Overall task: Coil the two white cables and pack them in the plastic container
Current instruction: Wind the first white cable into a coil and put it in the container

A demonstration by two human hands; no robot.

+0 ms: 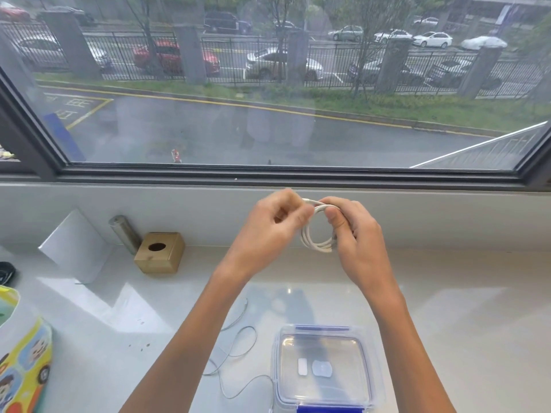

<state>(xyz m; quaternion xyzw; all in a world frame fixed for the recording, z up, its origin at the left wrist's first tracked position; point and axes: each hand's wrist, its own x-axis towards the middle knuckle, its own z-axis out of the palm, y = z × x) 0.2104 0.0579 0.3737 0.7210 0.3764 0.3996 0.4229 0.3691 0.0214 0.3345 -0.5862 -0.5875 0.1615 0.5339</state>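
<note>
Pinching coiled white cable (316, 234) in both grips, left hand (272, 225), right hand (353, 234)

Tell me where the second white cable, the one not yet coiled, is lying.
The loose white cable sprawls on the counter, low in the head view, just left of the plastic container and partly under the left forearm.

One white cable (316, 236) wound into a small coil, held up in the air. Other cable (238, 356) sprawled loose on the counter, beside the lidded clear container (322, 368).
</note>
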